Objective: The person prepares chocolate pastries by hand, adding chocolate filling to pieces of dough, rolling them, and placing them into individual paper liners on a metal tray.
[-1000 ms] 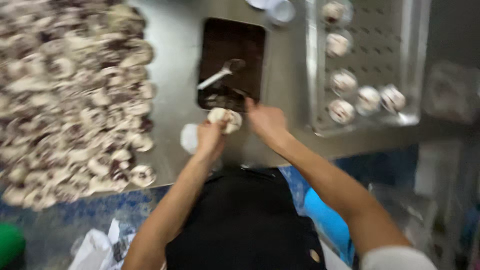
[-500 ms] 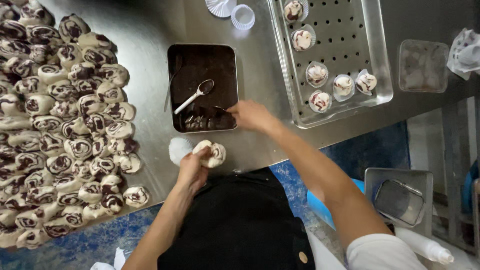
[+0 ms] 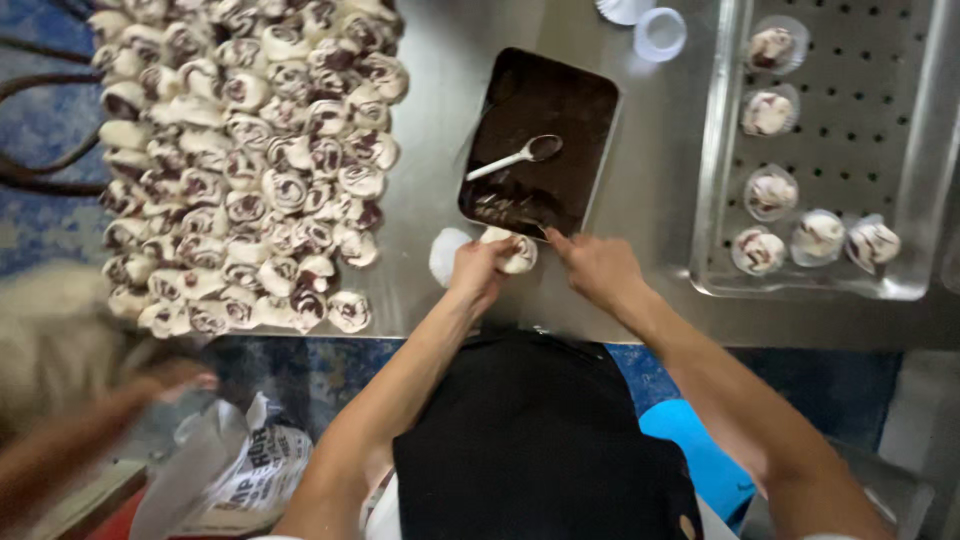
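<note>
My left hand [image 3: 478, 268] grips a swirled white-and-brown dough roll [image 3: 517, 252] just in front of a dark rectangular tray [image 3: 543, 140] of brown filling. A metal spoon [image 3: 515, 158] lies in that tray. My right hand [image 3: 597, 265] hovers beside the roll, its fingers pointing at the tray's near edge and holding nothing that I can see. A white paper cup [image 3: 446, 256] lies on the steel table left of my left hand.
Several swirled dough rolls [image 3: 245, 160] cover the table's left side. A perforated metal tray [image 3: 830, 150] at right holds several rolls in paper cups. Spare paper cups [image 3: 660, 32] sit at the far edge. Another person's blurred arm [image 3: 90, 430] reaches in at lower left.
My right hand has drawn back from the filling tray toward the roll. The view has shifted, and another person's arm has come in at lower left.
</note>
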